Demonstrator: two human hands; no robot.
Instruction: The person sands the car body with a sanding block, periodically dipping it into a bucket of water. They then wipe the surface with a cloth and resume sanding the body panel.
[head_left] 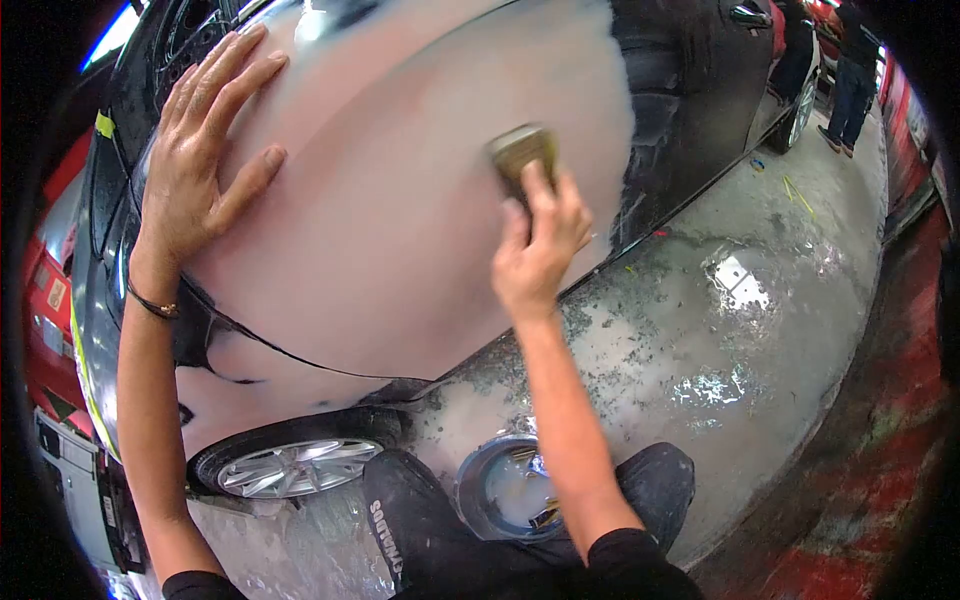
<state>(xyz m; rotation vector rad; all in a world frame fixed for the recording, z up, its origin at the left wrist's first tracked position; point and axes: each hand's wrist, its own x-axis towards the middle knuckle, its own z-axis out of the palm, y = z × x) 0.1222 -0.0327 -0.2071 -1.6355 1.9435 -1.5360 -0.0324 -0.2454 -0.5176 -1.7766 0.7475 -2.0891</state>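
Observation:
A car's side panel [370, 220], covered in a smooth pale pinkish coat, fills the middle of the head view. My left hand [205, 150] lies on its upper left part, fingers spread and stretched out. A brownish, flat-faced sanding block [522, 152], slightly blurred, rests against the panel on the right side. Around its lower end are the fingers of my right hand [543, 235]. Its underside, against the panel, is hidden. Between my knees stands a dark bucket [468, 490] of cloudy liquid with several small items in it.
The car's wheel [300, 468] is at lower left, close to my knee. Wet concrete floor [720, 330] with puddles and dark residue runs along the car. Another person [855, 80] stands far back at upper right. A red-stained wall [870, 490] borders the right side.

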